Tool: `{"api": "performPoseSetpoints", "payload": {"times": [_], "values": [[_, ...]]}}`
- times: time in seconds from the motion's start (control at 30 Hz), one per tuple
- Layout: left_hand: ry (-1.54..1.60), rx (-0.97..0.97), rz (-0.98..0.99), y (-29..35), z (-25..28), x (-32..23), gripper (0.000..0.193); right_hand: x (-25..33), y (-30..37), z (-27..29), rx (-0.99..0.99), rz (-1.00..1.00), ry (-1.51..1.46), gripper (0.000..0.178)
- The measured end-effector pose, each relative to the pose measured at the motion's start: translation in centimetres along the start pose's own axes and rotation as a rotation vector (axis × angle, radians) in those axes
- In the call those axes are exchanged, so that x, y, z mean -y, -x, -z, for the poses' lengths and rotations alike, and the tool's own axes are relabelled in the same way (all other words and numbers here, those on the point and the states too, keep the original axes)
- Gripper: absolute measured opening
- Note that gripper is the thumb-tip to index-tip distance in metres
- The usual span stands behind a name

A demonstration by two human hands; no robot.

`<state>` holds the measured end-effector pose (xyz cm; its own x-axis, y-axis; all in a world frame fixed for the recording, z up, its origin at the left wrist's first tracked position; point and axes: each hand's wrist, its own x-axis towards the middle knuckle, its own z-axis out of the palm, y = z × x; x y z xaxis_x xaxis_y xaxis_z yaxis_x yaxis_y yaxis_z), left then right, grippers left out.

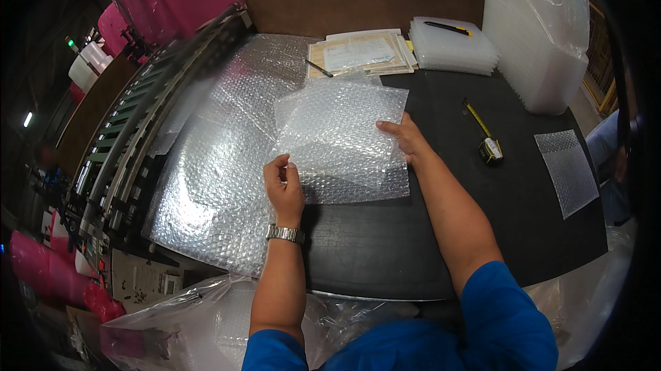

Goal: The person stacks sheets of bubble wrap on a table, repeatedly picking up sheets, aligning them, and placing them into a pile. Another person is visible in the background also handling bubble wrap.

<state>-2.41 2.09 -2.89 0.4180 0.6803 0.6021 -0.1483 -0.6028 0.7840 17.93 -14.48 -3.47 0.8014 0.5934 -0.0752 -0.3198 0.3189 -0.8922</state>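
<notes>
Several clear bubble wrap bags (337, 120) lie stacked in front of me, their edges slightly out of line. My right hand (405, 135) grips the stack's right edge, thumb on top and the other fingers underneath. Beside the lower left edge, my left hand (283, 188) has its fingers curled in toward the thumb. Whether a bag's edge is pinched there I cannot make out. Under and left of the stack spreads a large shiny bubble wrap sheet (213, 164) on the black tabletop (372, 247).
A roller machine (131, 123) borders the left side. Papers (361, 54) with a pen (318, 68) lie at the back, near a white stack (451, 51) bearing a cutter knife (447, 28). Rightward are a tape measure (490, 151), a single bubble wrap piece (567, 171) and a tall wrapped stack (533, 40).
</notes>
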Motion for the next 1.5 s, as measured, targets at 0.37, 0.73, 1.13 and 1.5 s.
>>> {"api": "performPoseSetpoints", "payload": {"times": [0.37, 0.73, 1.13, 1.5], "values": [[-0.369, -0.133, -0.530, 0.8, 0.7, -2.3, 0.034, 0.4, 0.7, -0.5, -0.010, -0.012, -0.039, 0.064], [-0.984, 0.426, 0.012, 0.8, -0.5, -1.1, 0.048, 0.8, 3.6, -0.5, 0.225, 0.054, -0.048, 0.070], [-0.327, 0.311, -0.426, 6.7, -1.0, -8.4, 0.075, 6.3, 14.0, 2.9, 0.071, 0.293, 0.120, 0.060], [0.191, 0.521, 0.039, 5.4, 4.6, -7.6, 0.092, 10.5, 21.7, 4.7, 0.157, 0.480, 0.405, 0.099]]}}
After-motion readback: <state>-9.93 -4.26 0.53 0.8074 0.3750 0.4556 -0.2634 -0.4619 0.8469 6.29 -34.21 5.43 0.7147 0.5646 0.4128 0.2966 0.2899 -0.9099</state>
